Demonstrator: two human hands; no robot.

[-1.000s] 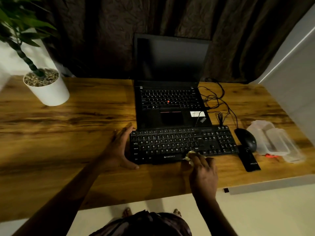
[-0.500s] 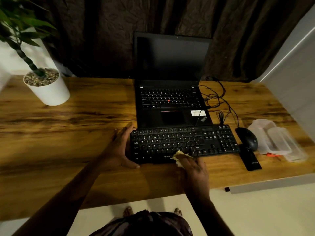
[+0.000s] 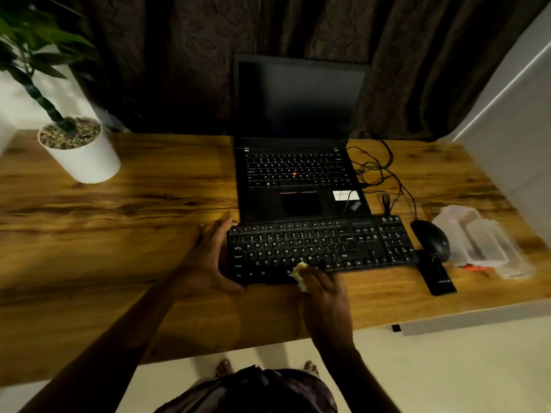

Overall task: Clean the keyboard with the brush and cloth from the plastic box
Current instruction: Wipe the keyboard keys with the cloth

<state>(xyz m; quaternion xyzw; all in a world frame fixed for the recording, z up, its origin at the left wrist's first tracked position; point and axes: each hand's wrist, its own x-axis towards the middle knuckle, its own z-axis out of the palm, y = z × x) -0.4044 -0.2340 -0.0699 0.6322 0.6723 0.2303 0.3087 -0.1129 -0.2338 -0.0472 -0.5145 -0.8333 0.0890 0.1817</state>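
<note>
Table point(image 3: 119, 248): wooden top with dark grain, near edge under both forearms.
Keyboard point(image 3: 322, 248): black, lying flat; left hand point(image 3: 208, 260) against its left end, right hand point(image 3: 325, 290), holding a cloth point(image 3: 299, 274), at its front edge.
Laptop point(image 3: 298, 186): open, just beyond the keyboard, past both hands.
Cables point(image 3: 378, 171): dark tangle beyond the right hand, beside the laptop.
Mouse point(image 3: 430, 239): black, right of the right hand.
Flat black device point(image 3: 436, 275): just nearer than the mouse.
Plastic box point(image 3: 474, 242): clear, farther right, beside the mouse.
Plant pot point(image 3: 80, 153): white, well beyond the left hand, to its left.
</note>
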